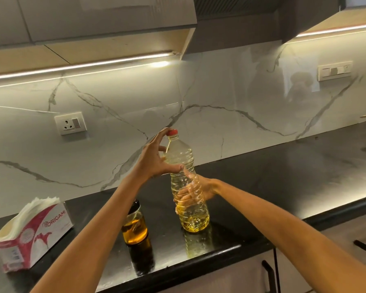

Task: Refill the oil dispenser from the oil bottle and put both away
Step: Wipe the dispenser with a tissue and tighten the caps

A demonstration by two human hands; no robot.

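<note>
A clear plastic oil bottle (pixel 189 187) stands upright on a black countertop (pixel 283 176), its long axis vertical, a shallow pool of yellow oil at its base. Take this bottle as the landmark. Its red cap (pixel 172 132) is on. The left hand (pixel 156 155) reaches in from the bottle's left and sits high on it: the fingertips curl over and pinch the cap, while the thumb stretches down and presses against the bottle's shoulder. The cap lies directly under those fingertips, so a twist about the bottle's upright axis appears to be what the grip is set for; whether that would open or tighten the cap cannot be told. The right hand (pixel 199 190) comes in from the bottle's right and wraps around its middle from behind, fingers seen through the clear plastic, steadying it. The left hand is the one nearer the cap. Both forearms extend forward from the bottom of the view. Just to the bottle's lower left, close but not touching, stands the oil dispenser (pixel 134 226), a small glass vessel with a dark top, partly hidden by the left forearm and holding amber oil. Well to the bottle's left sits a red-and-white tissue pack (pixel 34 233). Behind the bottle rises a white marble backsplash (pixel 220 98).
</note>
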